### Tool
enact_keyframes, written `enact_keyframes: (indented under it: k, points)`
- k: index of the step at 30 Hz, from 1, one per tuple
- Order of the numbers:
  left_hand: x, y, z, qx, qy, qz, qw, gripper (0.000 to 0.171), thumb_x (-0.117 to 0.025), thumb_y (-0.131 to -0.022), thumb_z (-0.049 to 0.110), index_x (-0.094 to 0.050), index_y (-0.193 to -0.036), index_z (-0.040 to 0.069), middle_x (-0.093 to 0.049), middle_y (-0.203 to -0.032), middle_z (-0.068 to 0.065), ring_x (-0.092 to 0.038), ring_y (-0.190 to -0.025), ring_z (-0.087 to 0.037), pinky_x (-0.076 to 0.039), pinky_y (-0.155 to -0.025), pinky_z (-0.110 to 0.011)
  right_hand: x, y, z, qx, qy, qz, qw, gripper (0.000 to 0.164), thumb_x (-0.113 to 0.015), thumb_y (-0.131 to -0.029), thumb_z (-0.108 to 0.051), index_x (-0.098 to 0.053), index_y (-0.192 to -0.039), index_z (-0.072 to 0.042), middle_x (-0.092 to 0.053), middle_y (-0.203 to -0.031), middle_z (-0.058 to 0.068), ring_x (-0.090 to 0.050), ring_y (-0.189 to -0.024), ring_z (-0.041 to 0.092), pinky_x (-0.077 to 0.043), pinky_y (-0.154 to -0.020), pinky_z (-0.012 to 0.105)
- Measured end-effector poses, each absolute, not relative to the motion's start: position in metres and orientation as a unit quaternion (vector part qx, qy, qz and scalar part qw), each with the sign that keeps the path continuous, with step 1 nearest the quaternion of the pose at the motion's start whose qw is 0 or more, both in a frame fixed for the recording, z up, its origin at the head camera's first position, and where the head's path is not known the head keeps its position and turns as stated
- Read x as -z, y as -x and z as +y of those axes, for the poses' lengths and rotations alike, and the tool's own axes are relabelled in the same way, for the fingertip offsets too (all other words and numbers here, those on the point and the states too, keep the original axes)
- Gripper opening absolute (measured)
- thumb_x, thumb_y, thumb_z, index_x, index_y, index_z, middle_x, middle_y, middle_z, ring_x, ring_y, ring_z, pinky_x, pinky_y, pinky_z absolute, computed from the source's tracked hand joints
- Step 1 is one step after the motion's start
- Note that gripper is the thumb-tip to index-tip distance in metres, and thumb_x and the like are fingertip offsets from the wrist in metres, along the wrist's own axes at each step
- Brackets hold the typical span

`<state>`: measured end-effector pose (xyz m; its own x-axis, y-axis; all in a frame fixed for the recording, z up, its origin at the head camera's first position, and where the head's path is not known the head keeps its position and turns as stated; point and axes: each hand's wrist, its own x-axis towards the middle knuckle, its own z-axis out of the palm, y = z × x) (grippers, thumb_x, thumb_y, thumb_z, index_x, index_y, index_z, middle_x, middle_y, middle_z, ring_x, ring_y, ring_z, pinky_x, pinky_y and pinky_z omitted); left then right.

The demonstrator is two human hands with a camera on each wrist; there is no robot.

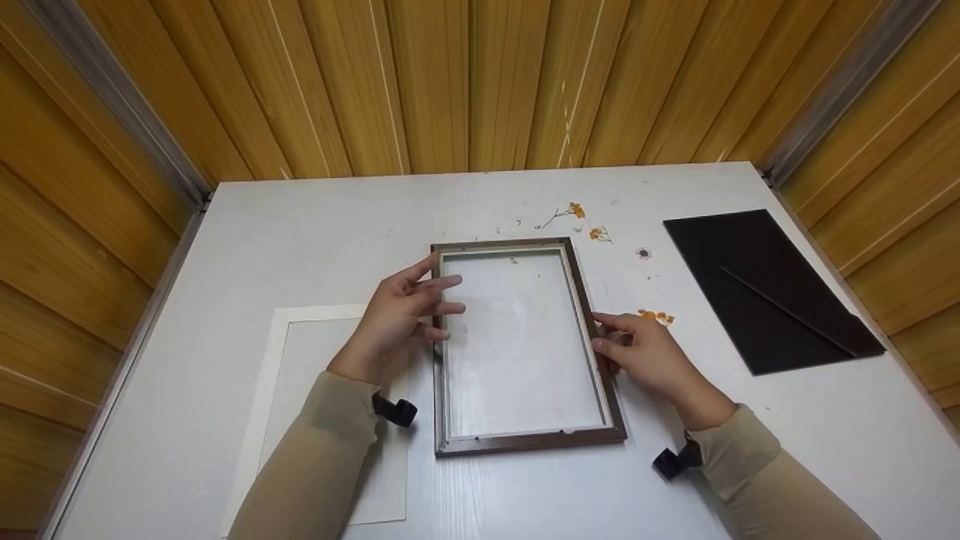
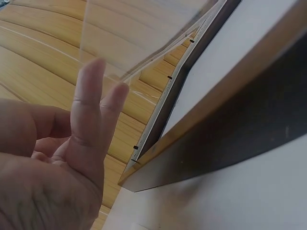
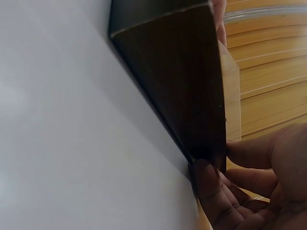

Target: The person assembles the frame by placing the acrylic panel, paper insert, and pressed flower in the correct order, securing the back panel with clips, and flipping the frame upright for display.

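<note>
Here, hands [image 1: 409,304] [image 1: 646,352] at brown frame [image 1: 525,443]

soft light, faint shadows on white table [image 1: 525,495], wrist views slightly blurred

Frame [image 1: 525,444] on table [image 1: 187,337]; sheet [image 1: 267,375] at its left, board [image 1: 750,322] far right; flowers [image 1: 576,210] behind and right.

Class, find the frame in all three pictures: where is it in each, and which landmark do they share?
Head: the frame is near the centre, between the left hand and right hand.
Left wrist: the frame slants from lower centre to upper right.
Right wrist: the frame is upper centre, its dark side running down to the right hand.
Shared landmark: the wall, mainly along the top, left and right respectively.
</note>
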<state>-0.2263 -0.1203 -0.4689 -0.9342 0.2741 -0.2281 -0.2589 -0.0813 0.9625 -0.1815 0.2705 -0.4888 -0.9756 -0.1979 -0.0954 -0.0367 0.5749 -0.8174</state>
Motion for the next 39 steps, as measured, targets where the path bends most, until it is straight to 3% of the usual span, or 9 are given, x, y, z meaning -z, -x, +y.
enact_keyframes:
  k: [11,18,27,36,39]
  points:
    - [0.474,0.22,-0.113,-0.717,-0.008,0.665,0.208,0.069,-0.06,-0.115,0.011,-0.038,-0.178,0.029,-0.068,-0.158,-0.008,-0.082,-0.114,-0.022,-0.07,-0.072,-0.032,0.489,0.181,0.272,0.443,0.075,0.889,0.082,0.05,-0.076,-0.107,-0.009,-0.065,-0.154,0.006,-0.078,-0.124,0.024,-0.072,-0.093,0.015,-0.058,-0.075,0.022]
    - [0.477,0.22,-0.11,-0.683,-0.003,0.709,0.173,0.067,-0.061,-0.112,0.01,-0.043,-0.176,0.019,-0.057,-0.126,-0.009,-0.076,-0.099,-0.02,-0.069,-0.067,-0.032,0.49,0.182,0.271,0.441,0.074,0.891,0.079,0.051,-0.077,-0.106,-0.01,-0.066,-0.154,0.004,-0.077,-0.125,0.023,-0.071,-0.094,0.015,-0.056,-0.073,0.022]
    - [0.479,0.222,-0.11,-0.643,0.0,0.751,0.154,0.064,-0.061,-0.11,0.007,-0.047,-0.172,0.008,-0.06,-0.123,-0.009,-0.066,-0.086,-0.016,-0.064,-0.06,-0.027,0.489,0.182,0.271,0.451,0.069,0.886,0.088,0.052,-0.076,-0.107,-0.01,-0.064,-0.155,0.005,-0.076,-0.126,0.024,-0.072,-0.09,0.015,-0.056,-0.069,0.023]
    - [0.481,0.224,-0.111,-0.6,-0.007,0.787,0.141,0.057,-0.065,-0.112,0.011,-0.053,-0.167,0.003,-0.066,-0.121,-0.009,-0.066,-0.083,-0.014,-0.056,-0.066,-0.024,0.491,0.181,0.272,0.449,0.071,0.886,0.085,0.052,-0.077,-0.107,-0.011,-0.064,-0.155,0.005,-0.076,-0.127,0.025,-0.072,-0.093,0.016,-0.056,-0.07,0.022]
    - [0.481,0.224,-0.11,-0.566,-0.018,0.816,0.121,0.055,-0.069,-0.11,0.012,-0.058,-0.163,0.003,-0.07,-0.125,-0.011,-0.066,-0.089,-0.015,-0.055,-0.073,-0.026,0.49,0.181,0.272,0.445,0.071,0.889,0.084,0.052,-0.076,-0.107,-0.011,-0.064,-0.155,0.005,-0.076,-0.128,0.025,-0.071,-0.094,0.015,-0.057,-0.072,0.022]
